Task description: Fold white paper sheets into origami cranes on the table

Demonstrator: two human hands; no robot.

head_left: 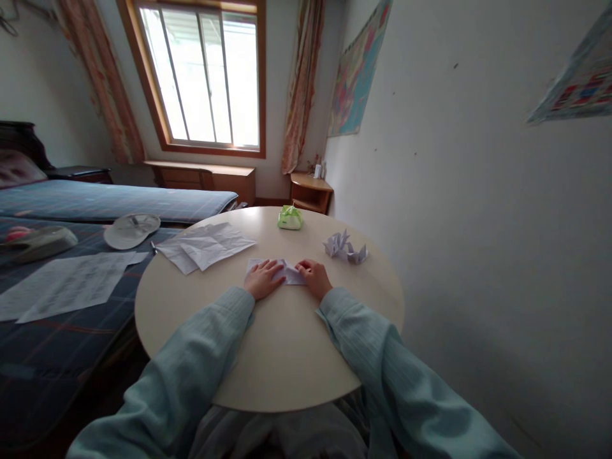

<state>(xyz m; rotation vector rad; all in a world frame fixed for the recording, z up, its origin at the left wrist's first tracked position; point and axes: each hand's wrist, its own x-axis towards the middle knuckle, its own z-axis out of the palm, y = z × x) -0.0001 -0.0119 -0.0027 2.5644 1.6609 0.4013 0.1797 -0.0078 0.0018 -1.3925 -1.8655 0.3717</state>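
A small white folded paper lies on the round cream table in front of me. My left hand rests flat on its left part, fingers stretched out over it. My right hand presses on the paper's right end with its fingers curled down. Both arms wear pale blue sleeves. Part of the paper is hidden under the hands.
Loose white sheets lie at the table's back left. A green tissue pack sits at the far edge, and folded paper figures to the right. A bed with papers and a cap stands left; a wall is close on the right.
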